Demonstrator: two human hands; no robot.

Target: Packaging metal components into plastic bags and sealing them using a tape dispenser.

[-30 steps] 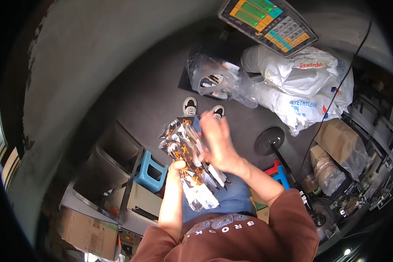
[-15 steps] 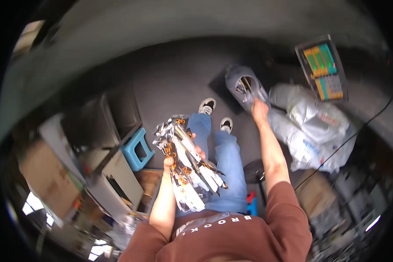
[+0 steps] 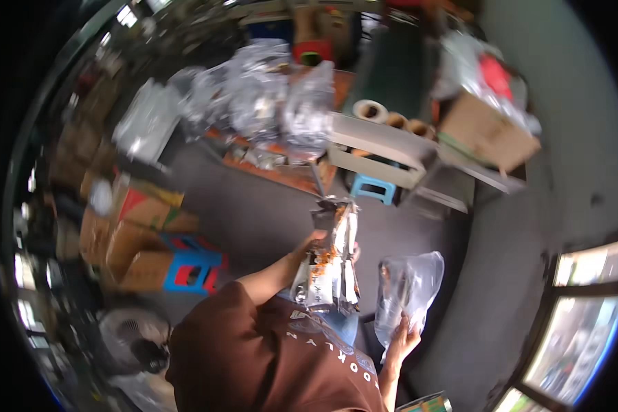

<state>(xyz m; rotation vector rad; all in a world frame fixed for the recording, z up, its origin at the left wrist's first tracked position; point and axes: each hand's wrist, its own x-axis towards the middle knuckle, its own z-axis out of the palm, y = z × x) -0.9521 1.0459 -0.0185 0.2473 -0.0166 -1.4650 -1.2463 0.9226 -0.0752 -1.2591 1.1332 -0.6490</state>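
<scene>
Left hand clenched around a bundle of silvery foil sachets, held upright over the lap. Right hand grips a clear plastic bag just beside it. Best practice: keep bag mouth wide, feed bundle in squarely.

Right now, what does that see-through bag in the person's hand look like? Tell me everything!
The clear plastic bag looks thin, crinkly and shiny, catching pale light. It stands upright and puffed open, its bottom bunched in the right hand, which grips it from below. Something dark shows faintly inside, too blurred to identify. It hangs above the grey floor, just to the right of the bundle of silvery packets in the left hand, apparently not touching it.
</scene>
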